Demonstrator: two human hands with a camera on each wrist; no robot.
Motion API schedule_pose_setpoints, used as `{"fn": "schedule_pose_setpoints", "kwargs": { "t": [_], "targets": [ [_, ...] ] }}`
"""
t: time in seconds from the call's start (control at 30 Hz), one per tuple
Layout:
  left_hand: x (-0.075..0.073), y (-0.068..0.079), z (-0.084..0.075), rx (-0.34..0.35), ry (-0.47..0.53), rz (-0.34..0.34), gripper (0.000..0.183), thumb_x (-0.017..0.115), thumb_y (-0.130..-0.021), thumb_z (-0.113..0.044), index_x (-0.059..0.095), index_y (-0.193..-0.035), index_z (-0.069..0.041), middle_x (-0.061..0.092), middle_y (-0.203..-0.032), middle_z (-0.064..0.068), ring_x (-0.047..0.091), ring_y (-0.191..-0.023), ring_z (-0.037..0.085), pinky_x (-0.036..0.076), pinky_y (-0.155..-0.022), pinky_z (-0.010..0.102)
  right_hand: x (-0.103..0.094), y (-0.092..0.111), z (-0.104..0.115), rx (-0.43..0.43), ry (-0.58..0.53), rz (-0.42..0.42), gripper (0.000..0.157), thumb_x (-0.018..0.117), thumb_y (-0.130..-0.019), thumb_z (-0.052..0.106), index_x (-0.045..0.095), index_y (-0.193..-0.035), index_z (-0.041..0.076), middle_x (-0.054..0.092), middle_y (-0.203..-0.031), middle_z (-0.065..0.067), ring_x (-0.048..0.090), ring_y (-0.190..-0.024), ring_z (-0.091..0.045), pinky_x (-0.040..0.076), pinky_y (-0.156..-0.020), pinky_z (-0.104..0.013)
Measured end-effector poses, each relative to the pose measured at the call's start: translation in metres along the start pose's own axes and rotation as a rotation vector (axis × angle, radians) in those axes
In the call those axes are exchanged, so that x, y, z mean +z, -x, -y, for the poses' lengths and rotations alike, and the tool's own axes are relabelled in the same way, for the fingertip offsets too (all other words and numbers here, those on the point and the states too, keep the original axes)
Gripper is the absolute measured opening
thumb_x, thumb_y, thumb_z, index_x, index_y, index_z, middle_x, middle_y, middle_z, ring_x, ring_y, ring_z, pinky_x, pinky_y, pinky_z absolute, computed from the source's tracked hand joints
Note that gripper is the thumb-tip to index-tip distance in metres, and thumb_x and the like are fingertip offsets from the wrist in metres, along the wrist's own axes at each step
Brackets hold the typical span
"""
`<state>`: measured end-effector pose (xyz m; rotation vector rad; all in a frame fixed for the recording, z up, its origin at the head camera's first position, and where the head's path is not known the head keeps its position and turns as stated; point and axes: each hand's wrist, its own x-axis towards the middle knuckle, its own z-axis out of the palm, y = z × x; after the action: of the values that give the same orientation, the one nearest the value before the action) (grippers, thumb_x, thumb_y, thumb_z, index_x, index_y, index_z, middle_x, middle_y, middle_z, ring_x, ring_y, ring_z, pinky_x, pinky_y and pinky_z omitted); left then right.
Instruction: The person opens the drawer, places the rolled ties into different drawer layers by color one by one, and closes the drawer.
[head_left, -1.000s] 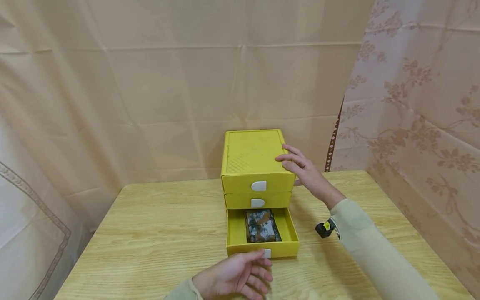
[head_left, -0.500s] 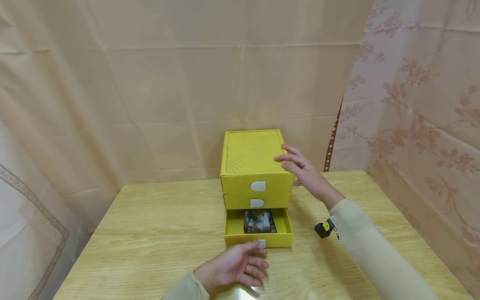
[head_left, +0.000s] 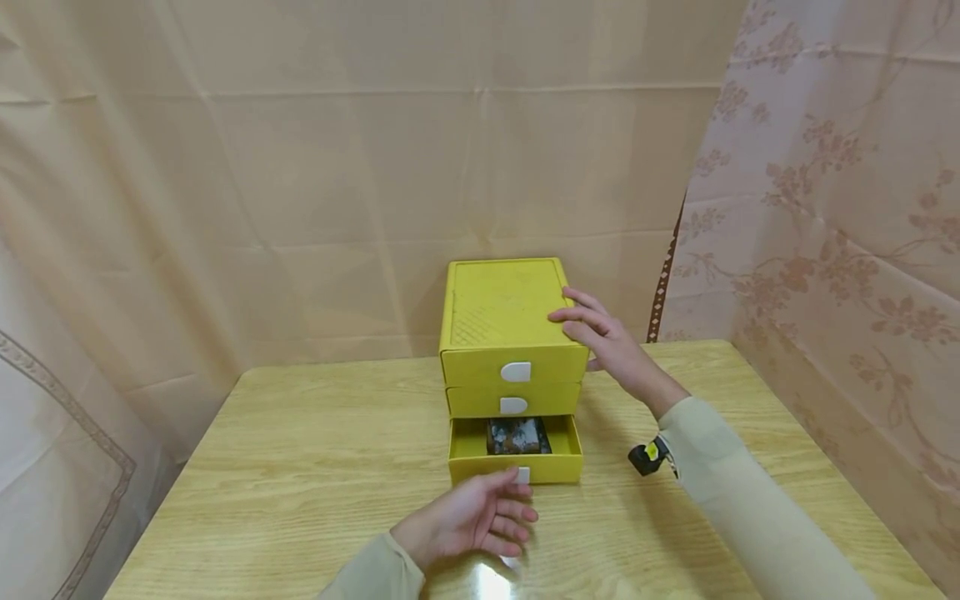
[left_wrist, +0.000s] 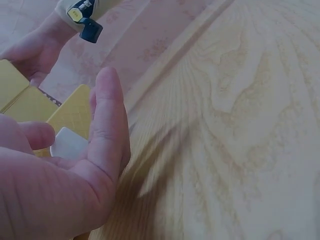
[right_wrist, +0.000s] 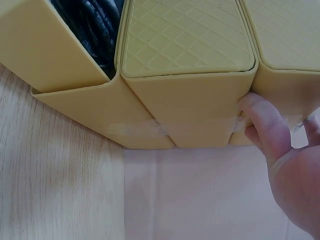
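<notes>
A yellow three-drawer cabinet (head_left: 502,300) stands at the back of the table. Its bottom drawer (head_left: 558,469) is partly pulled out. Inside lies a dark, patterned flat packet (head_left: 517,436), its rear part hidden under the drawer above. My left hand (head_left: 472,515) has its thumb against the drawer front beside the white handle (head_left: 522,475), the other fingers loosely spread and holding nothing. On the cabinet's right side rests my right hand (head_left: 615,342), fingers extended over the top edge. In the right wrist view its thumb (right_wrist: 265,120) touches the side wall near a seam.
The two upper drawers with white handles (head_left: 515,372) are closed. A small black device (head_left: 647,458) is strapped to the right wrist. Beige curtain (head_left: 337,183) hangs right behind the wood-grain table (head_left: 322,467), and a floral curtain (head_left: 847,250) at its right.
The bottom drawer has slid inward toward the cabinet, with the packet in it. My left hand has moved forward along with it, while the right hand stays in place on the cabinet.
</notes>
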<state>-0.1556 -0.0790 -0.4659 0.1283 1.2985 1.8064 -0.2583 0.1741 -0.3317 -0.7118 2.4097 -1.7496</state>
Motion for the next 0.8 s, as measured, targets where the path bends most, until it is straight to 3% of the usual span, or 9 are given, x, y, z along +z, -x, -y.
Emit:
{"fn": "schedule_pose_setpoints", "kwargs": {
  "t": [0.8],
  "targets": [
    [-0.007,-0.015,-0.004,0.031,0.032,-0.035,0.063,0.043,-0.098,-0.048,0.038,-0.131,0.005,0.062,-0.098,0.008,0.062,-0.079,0.018,0.055,-0.074,0.033,0.0,-0.001,-0.002,0.006,-0.005,0.0,0.037,0.043,-0.102,0.034,0.054,-0.132,0.015,0.013,-0.156,0.009,0.031,-0.134,-0.028,0.047,-0.08,-0.057]
  ]
}}
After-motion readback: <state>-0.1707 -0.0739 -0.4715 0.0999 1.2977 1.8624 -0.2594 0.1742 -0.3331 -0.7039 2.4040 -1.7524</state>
